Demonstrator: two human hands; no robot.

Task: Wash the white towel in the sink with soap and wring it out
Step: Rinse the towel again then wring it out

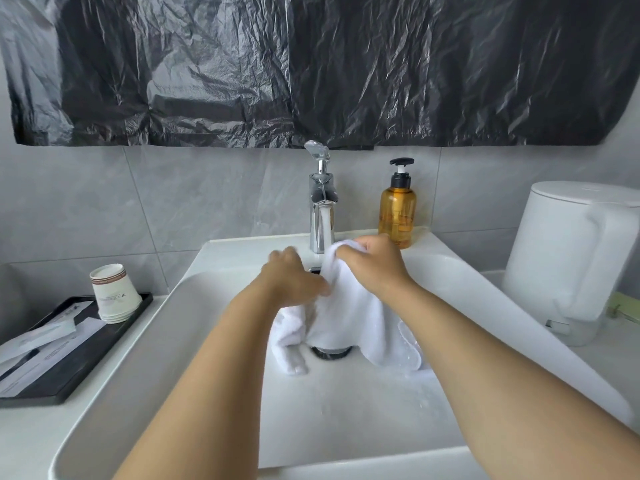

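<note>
While water runs, 2 hands, left hand (289,278) and right hand (375,268), grip 1 towel (349,317)

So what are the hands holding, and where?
Both hold the white fluffy towel: right hand grips its bunched top under the tap water, left hand pinches its side.

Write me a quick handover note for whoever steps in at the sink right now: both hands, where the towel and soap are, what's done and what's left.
Left hand: grips the white towel at its left side.
Right hand: holds the towel's top bunched under the running faucet.
Towel hangs into the sink, lower ends lying around the drain.
Soap bottle stands upright on the rim, right of the faucet.
Done: wetting underway. Whether it's soaped, I cannot tell.
Left: scrub, rinse, wring out.
</note>
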